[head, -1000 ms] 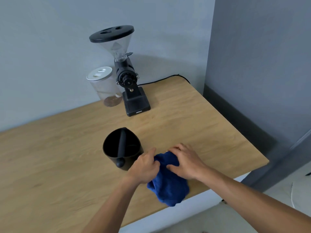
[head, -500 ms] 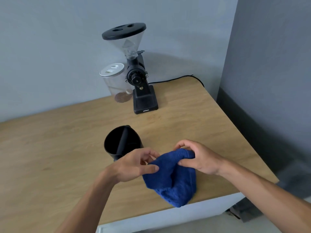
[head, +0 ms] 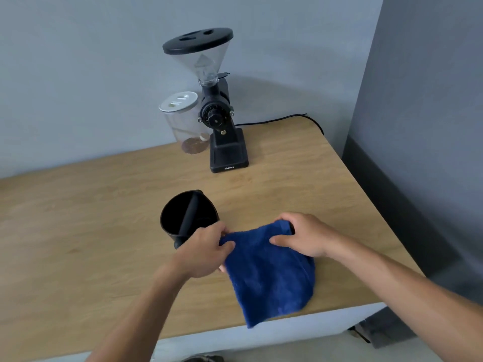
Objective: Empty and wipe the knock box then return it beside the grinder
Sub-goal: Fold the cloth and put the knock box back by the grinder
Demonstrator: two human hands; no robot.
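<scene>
A black knock box (head: 188, 218) with a bar across its mouth stands upright on the wooden table (head: 78, 231), its inside dark. Just right of it I hold a blue cloth (head: 269, 273) spread out by its top edge, its lower end hanging over the table's front edge. My left hand (head: 209, 250) pinches the cloth's left corner, close in front of the knock box. My right hand (head: 300, 237) grips the right corner. The black grinder (head: 222, 126) with a clear hopper stands at the back by the wall.
A clear jar (head: 183, 124) with a white lid stands left of the grinder. A black cable (head: 282, 120) runs from the grinder along the wall to the table's right edge. A grey wall rises to the right, past the table's corner.
Both hands lifted the bunched cloth off the table and pulled it apart, so it now hangs spread between them. The knock box has stayed in place.
</scene>
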